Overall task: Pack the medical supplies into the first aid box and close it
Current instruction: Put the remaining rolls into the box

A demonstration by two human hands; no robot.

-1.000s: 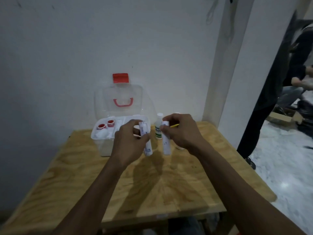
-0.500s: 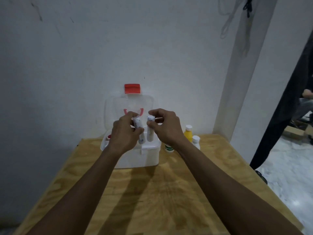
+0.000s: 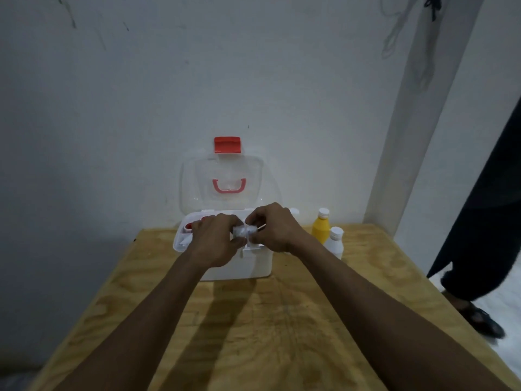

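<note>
Bare white wall, plywood tabletop (image 3: pixel 282 320), and the first aid box (image 3: pixel 242 263) sits at the far edge w/ its clear lid (image 3: pixel 225 176) up. Your left hand (image 3: pixel 217 244) and right hand (image 3: pixel 273 230) are both over the open box, each grip pinched shut on a small white tube (image 3: pixel 243 231). Tubes look end-to-end, long axis roughly crosswise; blurry, tho. Box is directly below, so next move looks straight down. Yellow bottle (image 3: pixel 321 228) and white bottle (image 3: pixel 335 244) wait just right of the box, nearer your right hand.

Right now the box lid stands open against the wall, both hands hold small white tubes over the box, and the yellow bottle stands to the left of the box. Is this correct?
Not quite. In the head view the yellow bottle stands to the right of the box, not the left. The rest holds: the lid is open, and the left hand and right hand hold the white tubes over it.
</note>
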